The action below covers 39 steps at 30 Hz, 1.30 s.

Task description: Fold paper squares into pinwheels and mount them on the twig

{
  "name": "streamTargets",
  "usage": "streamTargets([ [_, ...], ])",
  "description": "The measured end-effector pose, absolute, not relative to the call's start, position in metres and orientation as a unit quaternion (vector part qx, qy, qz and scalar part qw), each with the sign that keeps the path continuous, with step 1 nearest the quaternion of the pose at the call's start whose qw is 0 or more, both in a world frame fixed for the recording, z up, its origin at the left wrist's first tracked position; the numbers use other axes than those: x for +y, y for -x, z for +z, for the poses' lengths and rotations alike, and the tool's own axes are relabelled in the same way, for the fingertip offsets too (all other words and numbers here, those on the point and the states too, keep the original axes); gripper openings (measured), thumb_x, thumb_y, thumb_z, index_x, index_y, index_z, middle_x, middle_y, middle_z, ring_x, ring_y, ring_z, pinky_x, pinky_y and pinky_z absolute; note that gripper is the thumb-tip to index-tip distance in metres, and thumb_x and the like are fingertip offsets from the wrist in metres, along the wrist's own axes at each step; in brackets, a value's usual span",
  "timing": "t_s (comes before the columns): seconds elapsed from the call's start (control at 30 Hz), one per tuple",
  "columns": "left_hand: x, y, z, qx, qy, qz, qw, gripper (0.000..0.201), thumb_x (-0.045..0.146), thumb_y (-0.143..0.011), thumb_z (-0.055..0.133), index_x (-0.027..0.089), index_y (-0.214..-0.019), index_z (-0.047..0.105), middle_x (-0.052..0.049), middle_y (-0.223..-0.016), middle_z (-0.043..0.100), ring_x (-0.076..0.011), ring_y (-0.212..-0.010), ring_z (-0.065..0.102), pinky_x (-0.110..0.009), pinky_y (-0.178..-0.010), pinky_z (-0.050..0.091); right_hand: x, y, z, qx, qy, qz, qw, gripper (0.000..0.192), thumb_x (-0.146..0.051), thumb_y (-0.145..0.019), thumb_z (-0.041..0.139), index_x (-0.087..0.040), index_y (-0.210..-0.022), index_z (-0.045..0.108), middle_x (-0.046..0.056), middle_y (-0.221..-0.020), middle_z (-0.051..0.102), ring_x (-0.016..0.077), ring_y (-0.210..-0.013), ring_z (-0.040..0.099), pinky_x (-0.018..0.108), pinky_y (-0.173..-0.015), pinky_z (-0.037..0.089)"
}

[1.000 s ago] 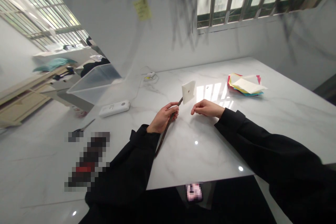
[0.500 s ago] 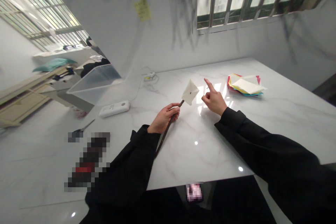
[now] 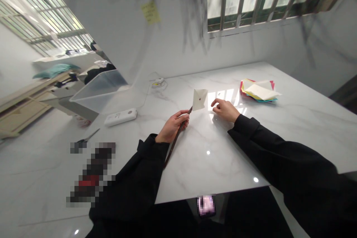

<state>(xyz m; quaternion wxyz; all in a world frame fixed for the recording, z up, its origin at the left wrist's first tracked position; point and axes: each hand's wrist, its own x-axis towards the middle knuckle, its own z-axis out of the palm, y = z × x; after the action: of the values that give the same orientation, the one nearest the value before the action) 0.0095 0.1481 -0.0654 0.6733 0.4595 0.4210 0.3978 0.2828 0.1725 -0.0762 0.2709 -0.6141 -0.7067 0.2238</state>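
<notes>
A small white paper pinwheel (image 3: 199,100) with a dark dot at its centre sits at the upper end of a thin brown stick (image 3: 174,145). My left hand (image 3: 175,124) is closed around this stick just below the paper and holds it slanted over the white table. To the right of the pinwheel, my right hand (image 3: 225,110) is empty, with a small gap between its bent index finger and thumb. Its fingertips are close to the paper but apart from it.
Coloured paper sheets (image 3: 260,91) lie stacked at the back right of the marbled table (image 3: 223,163). On the left are a white oblong device (image 3: 121,117), scissors (image 3: 90,134) and a clear plastic bin (image 3: 100,90). A cable coil (image 3: 158,82) is by the wall.
The pinwheel has turned from a diamond position to a nearly square one. My right index finger, pointing up before, has bent down, and that hand has lowered. My left hand keeps its hold.
</notes>
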Motion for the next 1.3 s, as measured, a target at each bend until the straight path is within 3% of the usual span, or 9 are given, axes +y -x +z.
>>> streamTargets([
  [0.17,0.148,-0.01,-0.066,0.419,-0.46,0.397,0.674,0.047,0.038,-0.075,0.089,0.017,-0.112,0.07,0.002,-0.078,0.06,-0.008,-0.065,0.053,-0.022,-0.06,0.039,0.173,-0.276,-0.081,-0.654,0.581,0.35,0.336,0.064,-0.02,-0.083,0.055,-0.011,-0.146,0.055,-0.006,-0.061,0.057,0.0138,-0.057,0.047,0.025,-0.061,0.035],
  [0.27,0.148,-0.01,-0.066,0.419,-0.457,0.397,0.677,0.049,0.038,-0.075,0.09,0.017,-0.114,0.069,0.002,-0.08,0.061,-0.0075,-0.065,0.053,-0.021,-0.061,0.039,0.172,-0.272,-0.082,-0.677,0.525,0.443,0.263,0.042,-0.026,-0.082,0.057,-0.01,-0.117,0.075,-0.004,-0.057,0.055,0.0109,-0.051,0.042,0.025,-0.054,0.032],
  [0.37,0.149,-0.009,-0.066,0.419,-0.454,0.398,0.678,0.049,0.038,-0.075,0.09,0.017,-0.114,0.069,0.001,-0.081,0.062,-0.0075,-0.066,0.053,-0.021,-0.061,0.04,0.171,-0.269,-0.081,-0.698,0.495,0.471,0.217,0.028,-0.03,-0.083,0.057,-0.012,-0.087,0.079,-0.004,-0.054,0.051,0.0092,-0.049,0.039,0.025,-0.052,0.028],
  [0.5,0.15,-0.009,-0.067,0.418,-0.455,0.397,0.678,0.048,0.038,-0.076,0.09,0.017,-0.113,0.069,0.001,-0.079,0.061,-0.0074,-0.064,0.053,-0.021,-0.061,0.039,0.172,-0.271,-0.083,-0.679,0.524,0.448,0.252,0.023,-0.027,-0.084,0.057,-0.014,-0.084,0.076,-0.004,-0.055,0.052,0.0092,-0.05,0.042,0.024,-0.053,0.029],
  [0.6,0.15,-0.009,-0.068,0.42,-0.455,0.397,0.677,0.048,0.038,-0.076,0.09,0.017,-0.113,0.069,0.001,-0.08,0.061,-0.0073,-0.065,0.053,-0.02,-0.06,0.039,0.176,-0.273,-0.086,-0.644,0.562,0.429,0.293,0.022,-0.023,-0.082,0.06,-0.013,-0.095,0.074,-0.001,-0.062,0.06,0.0113,-0.057,0.051,0.023,-0.055,0.034],
  [0.8,0.151,-0.009,-0.068,0.41,-0.458,0.402,0.679,0.047,0.037,-0.076,0.09,0.016,-0.113,0.07,0.001,-0.079,0.06,-0.0074,-0.065,0.053,-0.02,-0.06,0.04,0.176,-0.275,-0.086,-0.6,0.576,0.4,0.384,0.071,-0.02,-0.077,0.061,-0.012,-0.147,0.053,-0.004,-0.065,0.061,0.0136,-0.058,0.052,0.024,-0.057,0.039],
  [0.93,0.151,-0.009,-0.069,0.412,-0.456,0.402,0.679,0.046,0.037,-0.076,0.089,0.017,-0.113,0.07,0.001,-0.079,0.061,-0.0076,-0.065,0.054,-0.02,-0.059,0.04,0.174,-0.277,-0.081,-0.665,0.529,0.45,0.274,0.041,-0.026,-0.079,0.06,-0.011,-0.113,0.076,-0.003,-0.058,0.055,0.011,-0.053,0.043,0.025,-0.055,0.033],
  [1.03,0.151,-0.01,-0.068,0.409,-0.451,0.406,0.681,0.047,0.035,-0.075,0.09,0.016,-0.112,0.07,0.001,-0.079,0.061,-0.0078,-0.066,0.054,-0.02,-0.06,0.041,0.175,-0.279,-0.08,-0.701,0.5,0.466,0.203,0.027,-0.031,-0.08,0.059,-0.013,-0.085,0.078,-0.003,-0.055,0.051,0.0097,-0.051,0.04,0.025,-0.053,0.029],
  [1.3,0.148,-0.013,-0.063,0.419,-0.44,0.408,0.681,0.048,0.034,-0.072,0.092,0.015,-0.11,0.069,0.001,-0.078,0.062,-0.0077,-0.065,0.054,-0.019,-0.06,0.042,0.175,-0.277,-0.082,-0.688,0.519,0.449,0.233,0.022,-0.027,-0.083,0.057,-0.014,-0.088,0.075,-0.004,-0.058,0.053,0.0085,-0.051,0.038,0.024,-0.054,0.028],
])
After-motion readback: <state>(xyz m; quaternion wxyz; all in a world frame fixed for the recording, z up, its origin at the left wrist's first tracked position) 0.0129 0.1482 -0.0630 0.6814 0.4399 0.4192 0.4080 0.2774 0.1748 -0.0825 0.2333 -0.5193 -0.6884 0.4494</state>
